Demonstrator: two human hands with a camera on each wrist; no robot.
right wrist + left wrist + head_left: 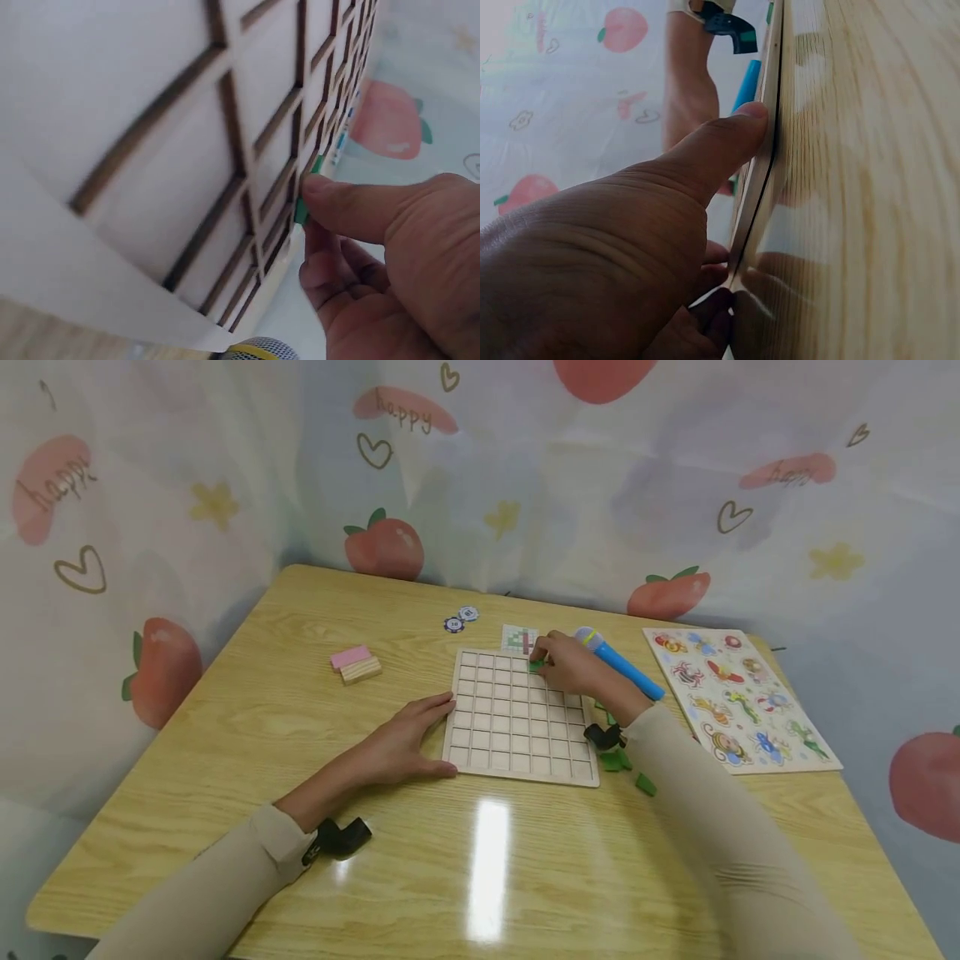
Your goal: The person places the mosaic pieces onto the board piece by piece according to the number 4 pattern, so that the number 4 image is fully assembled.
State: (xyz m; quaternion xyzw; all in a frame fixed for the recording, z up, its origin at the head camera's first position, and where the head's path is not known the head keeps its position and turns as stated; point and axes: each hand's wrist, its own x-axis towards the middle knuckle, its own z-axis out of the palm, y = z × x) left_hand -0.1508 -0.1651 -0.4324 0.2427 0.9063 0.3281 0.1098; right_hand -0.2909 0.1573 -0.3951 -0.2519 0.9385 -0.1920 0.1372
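A pale wooden grid board point(517, 727) lies flat mid-table. My left hand point(441, 732) rests against its left edge with fingers straight. In the left wrist view the thumb point(735, 131) presses on the board's thin edge point(759, 169). My right hand point(542, 660) reaches over the board's far row and pinches a small green tile point(536, 666) at a cell there. Seen from the right wrist, the thumb point(360, 206) holds the green tile point(302, 210) against the grid point(247, 150).
Loose green tiles point(617, 761) lie by the board's right front corner. A blue toy microphone point(621, 665) and a pattern card point(519, 638) lie behind the board, an animal puzzle point(738, 697) right, two chips point(460, 619) and pink and wooden blocks point(356, 663) left.
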